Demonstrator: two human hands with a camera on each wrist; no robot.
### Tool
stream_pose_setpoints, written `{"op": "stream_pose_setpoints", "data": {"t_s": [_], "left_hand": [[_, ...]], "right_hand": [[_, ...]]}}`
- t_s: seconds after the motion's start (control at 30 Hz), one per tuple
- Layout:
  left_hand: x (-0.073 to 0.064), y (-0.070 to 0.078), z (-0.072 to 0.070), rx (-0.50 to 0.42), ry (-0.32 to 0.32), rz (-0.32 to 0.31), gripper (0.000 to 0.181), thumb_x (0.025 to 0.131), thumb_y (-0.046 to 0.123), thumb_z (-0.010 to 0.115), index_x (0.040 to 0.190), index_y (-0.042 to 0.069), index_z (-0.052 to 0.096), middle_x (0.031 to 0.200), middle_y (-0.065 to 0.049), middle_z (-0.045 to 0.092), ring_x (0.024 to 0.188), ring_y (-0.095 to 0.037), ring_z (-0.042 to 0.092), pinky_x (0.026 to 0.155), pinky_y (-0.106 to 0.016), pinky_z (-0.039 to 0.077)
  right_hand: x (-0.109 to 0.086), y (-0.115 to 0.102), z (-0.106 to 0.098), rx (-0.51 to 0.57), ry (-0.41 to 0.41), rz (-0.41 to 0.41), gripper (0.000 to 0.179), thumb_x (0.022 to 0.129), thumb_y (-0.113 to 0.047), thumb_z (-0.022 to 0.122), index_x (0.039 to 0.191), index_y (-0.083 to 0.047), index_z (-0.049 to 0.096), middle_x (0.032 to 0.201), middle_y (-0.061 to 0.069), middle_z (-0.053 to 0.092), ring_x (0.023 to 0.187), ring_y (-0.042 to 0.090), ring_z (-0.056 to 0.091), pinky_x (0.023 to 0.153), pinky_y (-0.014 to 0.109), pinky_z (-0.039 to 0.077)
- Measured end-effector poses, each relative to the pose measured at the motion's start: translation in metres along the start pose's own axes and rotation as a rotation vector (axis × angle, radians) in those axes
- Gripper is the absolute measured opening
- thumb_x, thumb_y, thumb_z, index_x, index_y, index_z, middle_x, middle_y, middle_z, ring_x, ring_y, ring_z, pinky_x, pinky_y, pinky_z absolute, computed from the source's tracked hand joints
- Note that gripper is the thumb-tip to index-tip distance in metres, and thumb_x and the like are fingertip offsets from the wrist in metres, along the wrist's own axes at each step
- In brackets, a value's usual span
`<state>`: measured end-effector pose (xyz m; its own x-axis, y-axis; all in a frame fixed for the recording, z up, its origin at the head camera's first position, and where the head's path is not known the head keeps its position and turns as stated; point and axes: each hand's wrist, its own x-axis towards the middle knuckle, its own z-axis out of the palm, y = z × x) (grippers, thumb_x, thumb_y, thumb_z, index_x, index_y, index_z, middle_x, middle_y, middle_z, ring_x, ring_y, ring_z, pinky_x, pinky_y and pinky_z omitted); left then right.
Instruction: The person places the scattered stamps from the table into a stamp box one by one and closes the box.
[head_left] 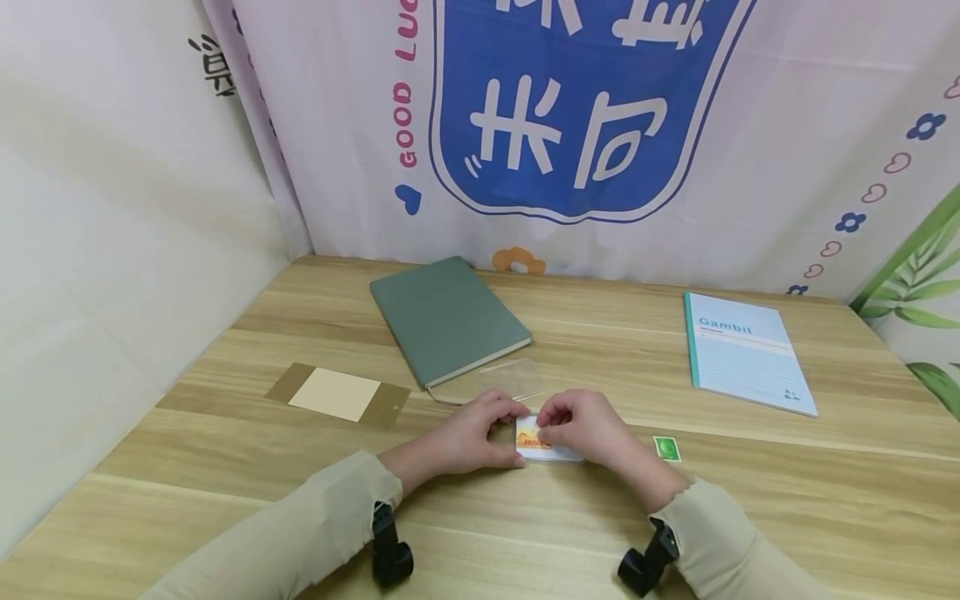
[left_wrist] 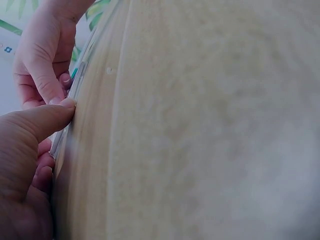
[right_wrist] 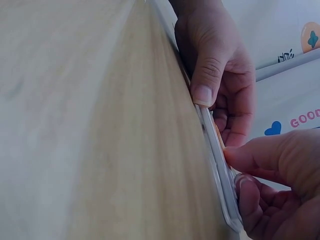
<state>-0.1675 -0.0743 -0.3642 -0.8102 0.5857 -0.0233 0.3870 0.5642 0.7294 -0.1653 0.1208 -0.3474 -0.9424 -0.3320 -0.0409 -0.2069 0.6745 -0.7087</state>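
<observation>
A small white card [head_left: 538,455] lies in front of me, an orange-and-yellow stamp [head_left: 528,439] on its upper face. My left hand [head_left: 467,433] holds the card at its left end, thumb at the near edge and fingers at the far edge. With curled fingers, my right hand [head_left: 588,427] pinches at the stamp, covering the card's right part. Edge-on in the right wrist view, the card [right_wrist: 216,157] looks like thin white layers with a clear rim. A green stamp [head_left: 667,448] lies right of my right wrist.
Behind my hands lies a clear plastic sleeve [head_left: 517,377], beside a dark green notebook [head_left: 450,321]. On the left is a brown strip with a cream panel [head_left: 334,394]. A light blue Gambit notebook [head_left: 750,354] rests at the right. A printed cloth hangs behind the table.
</observation>
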Motion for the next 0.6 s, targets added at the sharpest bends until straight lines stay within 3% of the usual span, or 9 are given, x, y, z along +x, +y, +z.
{"op": "stream_pose_setpoints", "data": {"t_s": [0.6], "left_hand": [[-0.0012, 0.0007, -0.0013, 0.01, -0.007, 0.004, 0.048, 0.077, 0.027, 0.076, 0.119, 0.013, 0.057, 0.105, 0.001, 0.046, 0.096, -0.014, 0.043, 0.084, -0.03, 0.038]], "right_hand": [[-0.0058, -0.0023, -0.0095, 0.045, 0.023, 0.028, 0.007, 0.08, -0.012, 0.071, 0.086, -0.011, 0.068, 0.077, 0.001, 0.056, 0.073, 0.015, 0.048, 0.065, 0.027, 0.041]]}}
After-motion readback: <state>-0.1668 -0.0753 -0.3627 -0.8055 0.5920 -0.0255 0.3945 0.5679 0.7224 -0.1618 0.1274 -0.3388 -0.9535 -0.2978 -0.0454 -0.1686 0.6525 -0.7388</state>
